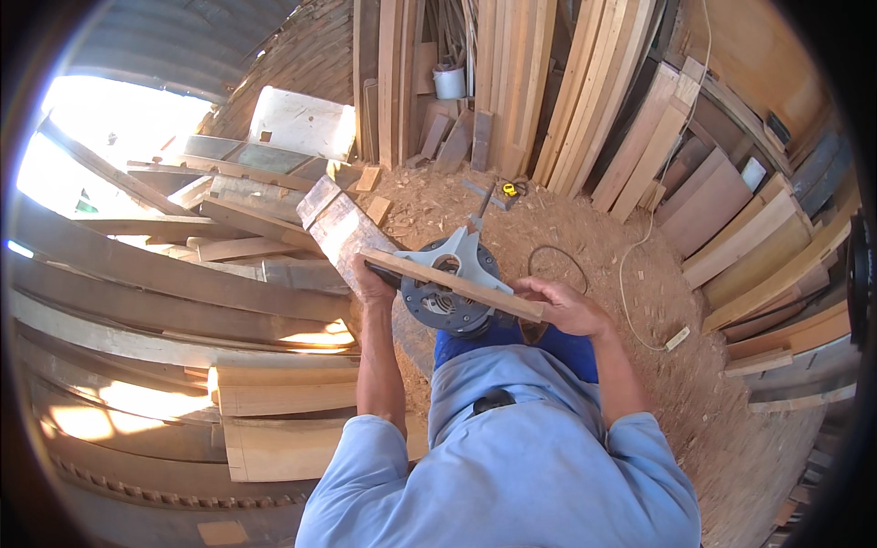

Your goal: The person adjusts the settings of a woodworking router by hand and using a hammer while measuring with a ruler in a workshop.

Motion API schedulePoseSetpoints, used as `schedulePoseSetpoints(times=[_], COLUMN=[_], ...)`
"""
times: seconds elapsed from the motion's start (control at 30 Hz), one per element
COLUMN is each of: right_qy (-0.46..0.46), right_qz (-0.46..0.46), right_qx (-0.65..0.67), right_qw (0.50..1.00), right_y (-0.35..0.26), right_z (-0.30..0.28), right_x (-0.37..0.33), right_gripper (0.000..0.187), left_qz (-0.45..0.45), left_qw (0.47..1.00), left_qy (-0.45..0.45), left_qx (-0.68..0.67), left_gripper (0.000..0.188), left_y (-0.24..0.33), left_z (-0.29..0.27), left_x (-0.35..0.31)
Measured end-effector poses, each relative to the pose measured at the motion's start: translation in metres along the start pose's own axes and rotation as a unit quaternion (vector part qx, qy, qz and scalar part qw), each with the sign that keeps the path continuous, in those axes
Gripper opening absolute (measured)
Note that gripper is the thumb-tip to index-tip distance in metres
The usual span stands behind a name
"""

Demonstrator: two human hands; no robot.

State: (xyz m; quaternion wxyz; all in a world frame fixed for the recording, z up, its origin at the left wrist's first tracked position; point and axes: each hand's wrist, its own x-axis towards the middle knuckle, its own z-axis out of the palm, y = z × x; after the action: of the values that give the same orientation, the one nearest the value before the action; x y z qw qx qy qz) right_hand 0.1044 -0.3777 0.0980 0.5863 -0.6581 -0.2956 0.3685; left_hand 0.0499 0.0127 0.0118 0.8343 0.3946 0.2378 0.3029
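Note:
A narrow wooden strip (448, 281) slants across in front of my body, its left end higher in the picture. My left hand (375, 285) is closed around the left end, beside a black handle-like part; its fingertips are hidden. At the right end, my right hand (568, 308) grips the strip between thumb and fingers. Under and behind the strip is a tool with a grey three-armed casting (468, 251) and a dark round plate (422, 309) with several holes. The strip covers part of it, and I cannot tell whether they touch. A weathered board (333, 224) lies just beyond my left hand.
Stacked planks (183, 283) fill the left side. Upright boards (516, 82) lean at the back, beside a white bucket (449, 82). On the shaving-covered floor lie a yellow tape measure (510, 189) and a pale cable (624, 283) with a white socket block (677, 339).

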Motion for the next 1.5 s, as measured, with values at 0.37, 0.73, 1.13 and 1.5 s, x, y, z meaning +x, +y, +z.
schedulePoseSetpoints(times=[0.37,0.73,1.13,1.5], right_qy=[0.184,0.189,0.126,0.082], right_qz=[-0.049,-0.037,-0.014,-0.073], right_qx=[-0.094,-0.136,-0.171,-0.268], right_qw=[0.977,0.972,0.977,0.957], right_y=[0.048,0.068,0.027,0.01], right_z=[0.032,0.04,0.034,0.089], right_x=[0.052,0.049,0.043,0.017], right_gripper=[0.033,0.031,0.031,0.046], left_qz=[0.001,0.015,0.026,-0.043], left_qw=[0.992,0.99,0.994,0.999], left_qy=[-0.128,-0.099,-0.075,0.024], left_qx=[0.002,0.102,0.081,-0.009], left_gripper=[0.055,0.043,0.04,0.058], left_y=[0.004,0.046,0.032,0.022], left_z=[-0.002,0.006,-0.004,0.015], left_x=[-0.032,-0.081,-0.083,-0.04])
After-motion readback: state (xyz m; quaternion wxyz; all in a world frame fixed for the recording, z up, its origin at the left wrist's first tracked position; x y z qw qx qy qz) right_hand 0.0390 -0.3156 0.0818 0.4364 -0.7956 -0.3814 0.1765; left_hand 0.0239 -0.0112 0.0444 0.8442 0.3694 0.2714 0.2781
